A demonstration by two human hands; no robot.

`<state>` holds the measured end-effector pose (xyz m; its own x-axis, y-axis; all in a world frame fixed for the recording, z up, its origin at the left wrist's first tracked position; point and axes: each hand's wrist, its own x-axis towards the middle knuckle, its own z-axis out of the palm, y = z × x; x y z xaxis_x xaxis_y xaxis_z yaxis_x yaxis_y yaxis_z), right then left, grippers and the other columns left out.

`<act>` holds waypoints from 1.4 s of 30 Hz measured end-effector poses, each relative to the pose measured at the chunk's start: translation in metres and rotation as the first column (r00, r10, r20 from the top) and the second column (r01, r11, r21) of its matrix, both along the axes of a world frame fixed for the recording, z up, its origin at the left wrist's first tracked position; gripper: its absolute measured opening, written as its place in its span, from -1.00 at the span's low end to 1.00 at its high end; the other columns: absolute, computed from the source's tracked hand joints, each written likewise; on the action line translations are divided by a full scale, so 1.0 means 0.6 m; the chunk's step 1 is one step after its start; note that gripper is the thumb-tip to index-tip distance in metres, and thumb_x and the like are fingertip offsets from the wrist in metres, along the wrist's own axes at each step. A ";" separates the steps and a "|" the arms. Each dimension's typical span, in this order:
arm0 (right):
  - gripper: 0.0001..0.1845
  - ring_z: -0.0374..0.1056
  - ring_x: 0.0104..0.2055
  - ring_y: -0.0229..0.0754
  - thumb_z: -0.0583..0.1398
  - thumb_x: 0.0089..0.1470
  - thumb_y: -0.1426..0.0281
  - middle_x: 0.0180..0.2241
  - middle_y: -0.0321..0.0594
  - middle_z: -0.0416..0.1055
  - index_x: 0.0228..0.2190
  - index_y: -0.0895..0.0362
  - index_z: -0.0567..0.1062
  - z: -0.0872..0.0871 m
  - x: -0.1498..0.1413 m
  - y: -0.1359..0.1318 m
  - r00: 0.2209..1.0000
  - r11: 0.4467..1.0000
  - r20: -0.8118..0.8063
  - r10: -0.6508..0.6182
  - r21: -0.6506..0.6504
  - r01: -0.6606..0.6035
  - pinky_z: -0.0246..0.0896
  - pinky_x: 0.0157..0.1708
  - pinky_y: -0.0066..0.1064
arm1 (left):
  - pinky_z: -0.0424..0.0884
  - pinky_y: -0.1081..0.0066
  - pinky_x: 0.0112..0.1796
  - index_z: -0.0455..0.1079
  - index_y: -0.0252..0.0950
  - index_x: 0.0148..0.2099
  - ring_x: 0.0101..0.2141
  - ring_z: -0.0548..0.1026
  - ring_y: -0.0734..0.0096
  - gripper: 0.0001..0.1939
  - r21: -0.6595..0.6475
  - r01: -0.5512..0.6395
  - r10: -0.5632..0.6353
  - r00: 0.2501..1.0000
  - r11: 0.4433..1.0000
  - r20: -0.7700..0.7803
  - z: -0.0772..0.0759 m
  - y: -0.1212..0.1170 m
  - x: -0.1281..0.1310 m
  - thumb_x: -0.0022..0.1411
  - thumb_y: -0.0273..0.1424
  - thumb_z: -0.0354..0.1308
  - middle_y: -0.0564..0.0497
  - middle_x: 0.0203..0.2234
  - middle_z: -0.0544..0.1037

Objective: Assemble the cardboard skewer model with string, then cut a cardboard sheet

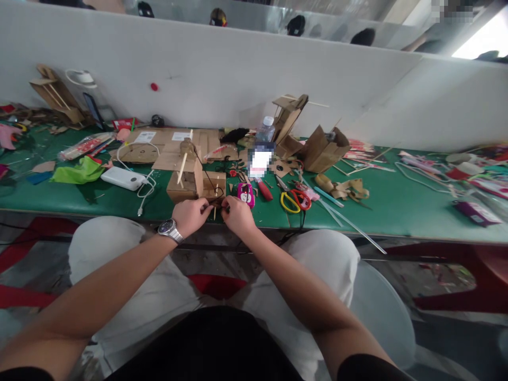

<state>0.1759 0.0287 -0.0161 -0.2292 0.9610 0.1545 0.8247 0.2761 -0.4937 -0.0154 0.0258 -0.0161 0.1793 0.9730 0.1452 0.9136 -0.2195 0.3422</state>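
A cardboard model [184, 182] with an upright part and a box-like base stands at the table's front edge. Wooden sticks [182, 168] poke out of it. From its top a dark string [207, 177] runs down and loops close to my fingers. My left hand [192, 216], below a wristwatch, is closed in a pinch at the string's lower end. Facing it, my right hand [237, 214] pinches there too, its fingertips nearly touching the left ones. Fingers partly hide what lies between them. A short stick end [215, 213] shows below the fingertips.
Right of my hands lie a pink case [246, 196], a red-handled tool [264, 189] and scissors [290, 202]. A white power bank [123, 178] with a cable lies left. Behind are a bottle [266, 129], a blurred-out phone [260, 160] and another cardboard box [324, 149].
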 end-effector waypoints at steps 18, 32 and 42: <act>-0.76 0.52 -0.13 -0.11 0.17 0.28 0.47 -0.08 -0.05 0.58 -0.12 0.17 0.64 0.014 0.016 -0.003 0.994 1.000 0.108 0.005 0.000 -0.005 0.35 -0.12 -0.39 | 0.42 0.24 -0.29 0.24 -0.19 0.32 -0.21 0.69 -0.05 -0.53 -0.110 -0.016 -0.005 0.983 0.994 -0.184 0.010 -0.001 0.012 0.50 -0.11 -0.04 -0.14 -0.26 0.70; -0.74 0.56 -0.10 -0.02 0.23 0.29 0.20 -0.17 -0.10 0.66 -0.17 0.04 0.69 0.024 -0.001 -0.040 0.917 0.957 0.308 0.255 -0.213 -0.195 0.36 -0.16 -0.36 | 0.39 0.26 -0.29 0.26 -0.23 0.22 -0.21 0.69 0.00 -0.63 -0.130 0.074 -0.089 0.990 0.989 -0.109 0.020 -0.011 -0.010 0.47 -0.22 0.05 -0.03 -0.27 0.72; -0.63 0.57 -0.08 0.07 0.14 0.36 0.15 -0.12 0.05 0.62 -0.09 0.11 0.65 0.018 -0.004 -0.034 0.918 0.979 0.378 0.117 -0.202 -0.042 0.40 -0.14 -0.27 | 0.42 0.33 -0.24 0.27 -0.18 0.17 -0.17 0.69 0.14 -0.62 -0.137 0.079 -0.079 0.997 0.988 0.004 0.005 -0.003 -0.011 0.36 -0.32 0.23 0.01 -0.21 0.74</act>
